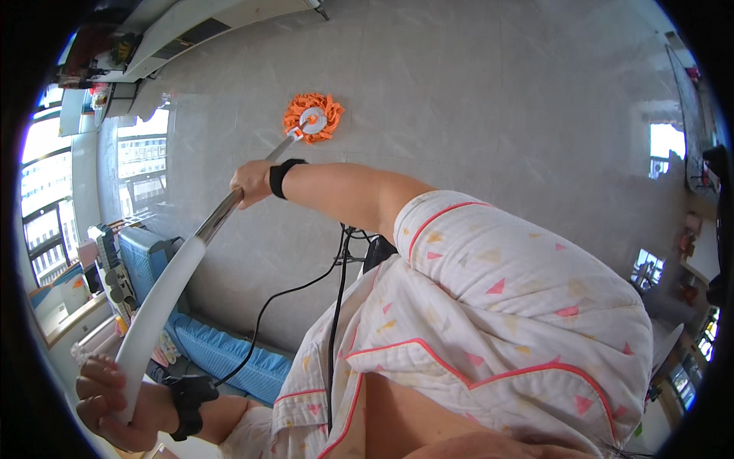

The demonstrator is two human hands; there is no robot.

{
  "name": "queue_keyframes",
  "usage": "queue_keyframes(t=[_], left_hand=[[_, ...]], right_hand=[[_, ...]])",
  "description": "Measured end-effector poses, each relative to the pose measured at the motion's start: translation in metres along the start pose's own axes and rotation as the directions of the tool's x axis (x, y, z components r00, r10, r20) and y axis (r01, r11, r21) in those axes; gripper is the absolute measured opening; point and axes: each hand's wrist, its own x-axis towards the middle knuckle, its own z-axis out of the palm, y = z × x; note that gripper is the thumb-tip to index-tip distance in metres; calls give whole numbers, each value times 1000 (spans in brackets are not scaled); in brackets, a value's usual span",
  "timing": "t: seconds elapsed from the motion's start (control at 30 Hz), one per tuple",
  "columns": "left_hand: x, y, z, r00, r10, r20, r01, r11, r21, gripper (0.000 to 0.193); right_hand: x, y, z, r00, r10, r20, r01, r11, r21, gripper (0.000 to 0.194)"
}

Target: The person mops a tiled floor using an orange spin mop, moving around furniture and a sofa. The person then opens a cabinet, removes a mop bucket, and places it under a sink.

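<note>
A spin mop lies at a slant across the left of the view, its orange strip mop head (331,117) spread on the grey tiled floor. My right hand (252,182) is wrapped around the steel mop pole (221,215), partway down. Toward the lower left, my left hand (112,401) grips the end of the white plastic handle sleeve (166,292). The white round plate (313,121) in the mop head faces up. Black straps circle both wrists, and the left one carries a black device (192,396).
Blue-covered seating (229,353) stands at the lower left, near windows (49,195). A white low cabinet (223,17) stands at the upper left. Black cables (275,295) hang beside my body. The glossy grey floor (436,86) reflects window light.
</note>
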Motion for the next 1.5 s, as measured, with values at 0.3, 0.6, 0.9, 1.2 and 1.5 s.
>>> queue_keyframes(t=[0.3,0.6,0.9,1.2,1.5], left_hand=[[-14,42,-16,938,-273,-212,173,902,-396,10],[-19,74,287,956,26,293,218,608,-764,16],[-144,252,519,556,567,607,504,351,-789,13],[-177,214,402,465,649,602,569,302,-765,10],[-168,53,67,675,480,560,229,586,-777,18]], right_hand=[[-155,-26,-30,983,110,-149,-97,991,90,21],[-504,115,-98,527,311,-791,-575,816,-63,25],[-900,125,-26,-29,617,-787,-883,354,310,23],[-824,55,98,-64,444,-894,-888,383,254,23],[-454,-29,135,427,368,-826,-651,759,2,21]])
